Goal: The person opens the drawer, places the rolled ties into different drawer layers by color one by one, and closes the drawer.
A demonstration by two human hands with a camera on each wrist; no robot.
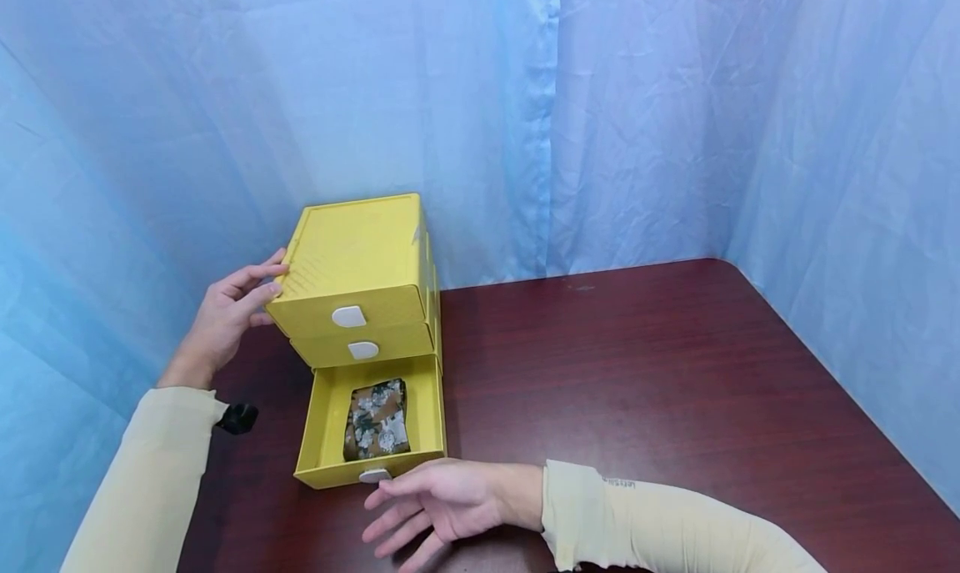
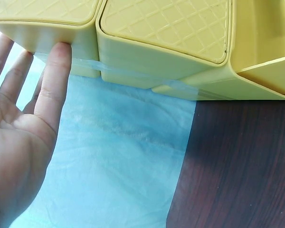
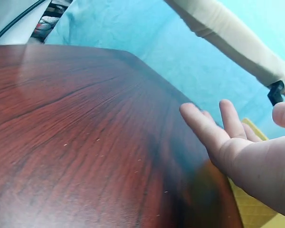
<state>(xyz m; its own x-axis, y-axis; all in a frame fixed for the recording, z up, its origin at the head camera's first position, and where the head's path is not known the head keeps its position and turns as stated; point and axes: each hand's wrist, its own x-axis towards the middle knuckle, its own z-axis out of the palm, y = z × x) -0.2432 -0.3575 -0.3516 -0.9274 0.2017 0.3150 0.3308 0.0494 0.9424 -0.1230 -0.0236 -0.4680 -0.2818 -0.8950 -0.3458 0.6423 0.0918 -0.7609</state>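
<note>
A yellow drawer cabinet [image 1: 356, 243] with white tab handles stands toward the left of the table. Its bottom drawer [image 1: 337, 476] is pulled out, and inside lies a folded brown cloth [image 1: 377, 419] with a white and dark floral print. My left hand [image 1: 228, 314] touches the cabinet's left side near the top; the left wrist view shows its fairly straight fingers [image 2: 57, 83] against the yellow wall. Just before the bottom drawer's front is my right hand [image 1: 450, 502], fingers spread and extended, thumb by the white handle [image 1: 374, 475]. Whether the thumb touches the handle, I cannot tell.
The dark red wooden table [image 1: 600, 389] extends to the right of the cabinet. Light blue curtains [image 1: 487, 123] hang behind and at both sides. A black band piece [image 1: 237, 419] sits at the left sleeve's cuff. In the right wrist view, a dark cable [image 3: 16, 21] shows at upper left.
</note>
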